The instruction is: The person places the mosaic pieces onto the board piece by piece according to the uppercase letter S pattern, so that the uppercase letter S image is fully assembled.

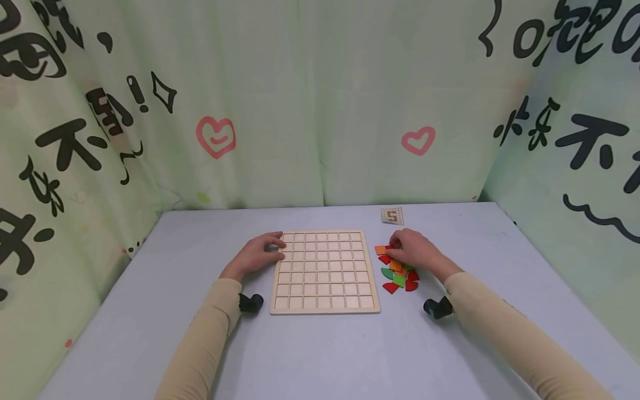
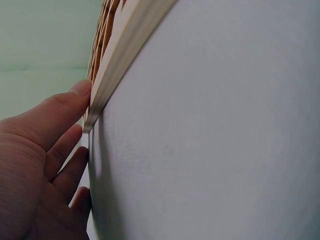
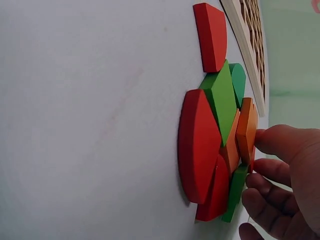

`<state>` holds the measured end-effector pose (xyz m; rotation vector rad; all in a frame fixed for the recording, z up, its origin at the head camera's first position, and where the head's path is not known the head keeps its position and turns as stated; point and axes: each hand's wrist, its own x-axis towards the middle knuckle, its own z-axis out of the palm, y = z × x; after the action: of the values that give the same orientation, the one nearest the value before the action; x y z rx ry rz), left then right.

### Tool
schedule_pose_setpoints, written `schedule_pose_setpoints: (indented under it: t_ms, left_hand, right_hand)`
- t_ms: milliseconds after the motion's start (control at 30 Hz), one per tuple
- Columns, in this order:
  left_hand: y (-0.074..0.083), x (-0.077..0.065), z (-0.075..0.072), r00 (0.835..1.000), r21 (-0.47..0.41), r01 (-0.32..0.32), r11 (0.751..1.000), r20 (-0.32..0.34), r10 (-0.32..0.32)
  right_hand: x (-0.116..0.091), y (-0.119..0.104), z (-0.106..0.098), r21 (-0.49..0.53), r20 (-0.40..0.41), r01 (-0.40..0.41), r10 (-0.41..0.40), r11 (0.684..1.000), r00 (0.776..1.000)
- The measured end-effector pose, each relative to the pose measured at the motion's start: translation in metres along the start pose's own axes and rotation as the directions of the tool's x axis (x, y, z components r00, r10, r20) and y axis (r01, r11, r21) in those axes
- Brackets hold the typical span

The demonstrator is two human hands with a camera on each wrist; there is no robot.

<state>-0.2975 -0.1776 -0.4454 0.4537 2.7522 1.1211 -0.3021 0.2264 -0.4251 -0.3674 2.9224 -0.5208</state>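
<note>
A square wooden grid board [image 1: 325, 312] lies flat on the table. At its upper left edge rests my left hand [image 1: 255, 255], fingers loosely extended; in the left wrist view the thumb [image 2: 75, 95] touches the board's side. Right of the board, my right hand [image 1: 417, 250] reaches over the far end of a loose pile of coloured blocks. Its thumb and fingertips pinch a red block [image 1: 390, 246], mostly hidden by the hand. Close by lie an orange block [image 3: 246, 131], a light green diamond block [image 3: 222, 102] and a curved red block [image 3: 197, 150].
A small card with a grid pattern [image 1: 392, 215] lies at the table's back, beyond the right hand. The white table [image 1: 320, 361] extends around the board. Behind it hangs a pale green curtain [image 1: 310, 111] with drawings and writing. Each wrist carries a black camera.
</note>
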Motion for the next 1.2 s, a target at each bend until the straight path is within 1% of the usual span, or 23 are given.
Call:
schedule_pose_setpoints:
  t_ms: [267, 467, 633, 833, 1200]
  left_hand:
    - [0.0001, 0.0021, -0.0013, 1.000, 0.002, -0.001, 1.000, -0.003, 0.001]
    - [-0.0012, 0.0034, -0.0018, 1.000, 0.013, -0.004, 1.000, -0.002, 0.004]
    - [-0.0014, 0.0036, -0.0010, 1.000, 0.005, 0.007, 1.000, 0.001, -0.007]
    - [-0.0025, 0.0029, 0.0011, 1.000, -0.001, 0.009, 1.000, 0.003, -0.009]
    - [0.0005, 0.0008, 0.0008, 0.999, -0.002, 0.035, 0.999, 0.005, -0.035]
  right_hand:
    - [-0.0002, -0.0009, -0.0021, -0.038, -0.026, 0.027, -0.028, 0.999, 0.999]
    - [0.0003, -0.0017, -0.0026, -0.055, -0.023, 0.018, -0.019, 0.998, 1.000]
    - [-0.0002, -0.0027, -0.0020, -0.048, -0.017, -0.001, 0.000, 0.999, 1.000]
    - [-0.0020, -0.0045, -0.0023, -0.040, -0.013, 0.001, -0.001, 0.999, 1.000]
    - [-0.0041, -0.0066, -0.0030, -0.034, -0.016, -0.017, 0.017, 0.999, 1.000]
